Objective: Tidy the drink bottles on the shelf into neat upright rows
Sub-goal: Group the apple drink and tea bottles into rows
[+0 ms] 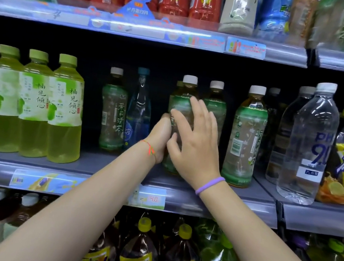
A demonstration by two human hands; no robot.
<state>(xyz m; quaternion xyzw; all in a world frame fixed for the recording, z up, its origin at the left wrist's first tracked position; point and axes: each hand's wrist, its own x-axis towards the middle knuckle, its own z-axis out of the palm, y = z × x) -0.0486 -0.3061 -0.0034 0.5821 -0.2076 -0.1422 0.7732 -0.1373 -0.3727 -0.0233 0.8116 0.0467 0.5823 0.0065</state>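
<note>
Open gap (160, 96) between tea bottles (114, 109)

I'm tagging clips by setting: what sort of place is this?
Most likely a shop's drinks aisle: tiered shelves packed with bottled tea and water, plus a price tag on the shelf edge.

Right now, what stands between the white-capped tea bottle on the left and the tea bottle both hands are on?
In the head view, a blue-capped clear bottle stands between the left tea bottle and the held tea bottle; then a dark gap.
</note>
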